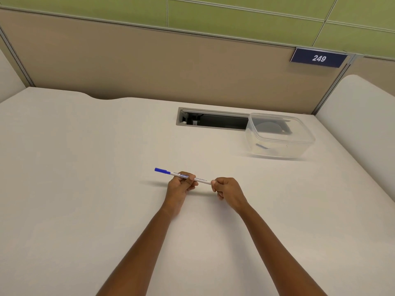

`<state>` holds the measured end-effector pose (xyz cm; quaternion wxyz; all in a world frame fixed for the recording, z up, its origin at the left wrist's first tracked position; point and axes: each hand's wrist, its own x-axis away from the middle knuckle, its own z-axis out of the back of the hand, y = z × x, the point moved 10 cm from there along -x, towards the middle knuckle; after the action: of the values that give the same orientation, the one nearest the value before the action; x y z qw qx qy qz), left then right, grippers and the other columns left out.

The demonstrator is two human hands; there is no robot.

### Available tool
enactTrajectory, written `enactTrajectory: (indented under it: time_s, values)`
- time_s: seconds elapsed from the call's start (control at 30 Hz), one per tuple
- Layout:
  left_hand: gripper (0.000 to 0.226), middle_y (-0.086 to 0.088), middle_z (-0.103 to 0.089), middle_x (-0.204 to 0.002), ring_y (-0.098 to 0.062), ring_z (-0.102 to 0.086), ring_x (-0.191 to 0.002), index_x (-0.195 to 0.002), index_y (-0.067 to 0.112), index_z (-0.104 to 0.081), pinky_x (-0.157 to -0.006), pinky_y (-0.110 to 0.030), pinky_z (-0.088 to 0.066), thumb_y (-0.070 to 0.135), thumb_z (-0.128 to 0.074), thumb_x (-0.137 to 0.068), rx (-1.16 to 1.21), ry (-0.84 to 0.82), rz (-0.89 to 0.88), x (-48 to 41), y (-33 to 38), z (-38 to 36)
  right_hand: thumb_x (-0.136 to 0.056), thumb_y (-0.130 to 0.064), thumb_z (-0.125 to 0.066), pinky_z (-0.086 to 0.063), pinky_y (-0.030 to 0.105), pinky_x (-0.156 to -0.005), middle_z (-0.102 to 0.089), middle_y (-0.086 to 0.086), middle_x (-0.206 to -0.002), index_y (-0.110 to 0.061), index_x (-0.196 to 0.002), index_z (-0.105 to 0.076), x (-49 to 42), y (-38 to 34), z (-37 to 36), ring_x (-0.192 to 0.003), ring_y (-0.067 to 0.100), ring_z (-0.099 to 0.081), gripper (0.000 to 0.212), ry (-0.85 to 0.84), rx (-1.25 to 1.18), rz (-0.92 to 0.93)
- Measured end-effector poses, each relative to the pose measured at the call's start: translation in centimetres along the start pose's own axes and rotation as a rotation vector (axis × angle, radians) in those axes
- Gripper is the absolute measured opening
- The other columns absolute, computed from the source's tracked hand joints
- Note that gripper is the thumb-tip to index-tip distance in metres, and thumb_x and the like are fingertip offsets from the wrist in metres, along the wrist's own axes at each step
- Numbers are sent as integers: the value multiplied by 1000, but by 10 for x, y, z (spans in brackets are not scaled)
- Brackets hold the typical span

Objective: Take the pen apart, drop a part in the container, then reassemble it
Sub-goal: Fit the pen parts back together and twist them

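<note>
A thin white pen [202, 180] with blue print and a blue cap [162, 170] at its left end is held level a little above the white desk. My left hand [180, 188] grips the barrel near its middle. My right hand [226, 189] pinches the pen's right end, which is hidden inside the fingers. A clear plastic container [280, 136] without a lid stands at the back right of the desk, well away from both hands; a small dark blue piece [261, 146] lies on its floor.
The white desk [85, 167] stretches wide around my hands. A rectangular cable slot [213, 119] is cut into it at the back, partly under the container. A beige partition [149, 67] with a "249" sign [319, 58] closes the rear.
</note>
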<state>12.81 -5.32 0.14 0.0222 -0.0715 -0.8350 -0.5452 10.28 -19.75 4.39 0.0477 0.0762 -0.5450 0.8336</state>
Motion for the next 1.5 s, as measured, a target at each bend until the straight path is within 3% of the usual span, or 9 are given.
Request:
enactTrajectory:
  time_s: [0.27, 0.43, 0.57, 0.73, 0.87, 0.97, 1.13, 1.37, 1.5]
  values:
    - [17, 11, -66, -57, -1, -63, -57, -76, 11, -58, -58, -13, -51, 3, -50, -89, 1, 27, -3, 1, 0, 0, -97, -22, -35, -37, 21, -52, -44, -5, -46, -14, -62, -53, 3, 13, -11, -44, 11, -42, 40, -95, -232, -151]
    - [18, 9, -63, -58, -3, -63, -56, -76, 10, -59, -57, -14, -52, 3, -50, -90, 39, 69, 3, 0, 1, 5, -96, -14, -34, -40, 22, -59, -55, 0, -60, -17, -81, -58, 4, -3, 10, -57, 13, -49, 28, 88, 47, 74]
    - [17, 9, -64, -57, -2, -63, -55, -77, 10, -59, -57, -14, -52, 3, -50, -89, 51, 62, 6, 1, -2, 5, -91, -12, -44, -42, 25, -64, -59, -8, -66, -20, -86, -60, 8, -9, 12, -66, 13, -54, 18, 84, 218, 157]
    - [16, 6, -62, -62, -3, -63, -56, -77, 9, -59, -59, -14, -52, 3, -51, -89, 61, 55, 13, 1, -2, 4, -88, -17, -54, -40, 24, -67, -63, 1, -86, -12, -91, -63, 13, -21, 11, -73, 15, -53, 11, 102, 360, 266]
    - [16, 8, -66, -58, -3, -63, -55, -77, 9, -59, -59, -14, -53, 2, -50, -89, 52, 29, 17, 0, -2, 2, -90, -14, -48, -34, 27, -64, -62, 4, -86, -10, -91, -63, 15, -23, 7, -73, 15, -47, 16, 109, 517, 290]
    - [17, 10, -65, -55, -1, -62, -55, -78, 9, -57, -59, -13, -52, 4, -48, -90, 62, 5, 25, -1, -3, 1, -89, -13, -47, -38, 31, -64, -56, -2, -69, -12, -77, -62, 12, -19, 5, -69, 18, -49, 19, 80, 389, 214]
    - [20, 8, -63, -59, -3, -62, -57, -75, 9, -57, -61, -14, -52, 3, -47, -91, 63, -34, 33, -1, -2, -2, -87, -13, -51, -27, 25, -51, -41, -3, -48, -20, -51, -51, 3, -6, 6, -48, 12, -35, 37, 56, 70, 33]
    - [23, -2, -58, -67, -4, -61, -56, -73, 9, -56, -58, -14, -50, -1, -46, -90, 25, -52, 13, 1, 1, -6, -91, -15, -44, -35, 16, -45, -45, -9, -40, -15, -59, -54, 8, 19, -12, -37, 6, -38, 34, -229, -220, -329]
    - [20, 6, -63, -60, -2, -62, -56, -74, 9, -56, -58, -13, -50, 2, -47, -90, -4, -18, 4, 2, 1, -4, -96, -22, -39, -42, 18, -52, -55, -6, -50, -15, -72, -63, 10, 15, -6, -44, 8, -48, 35, -223, -187, -247]
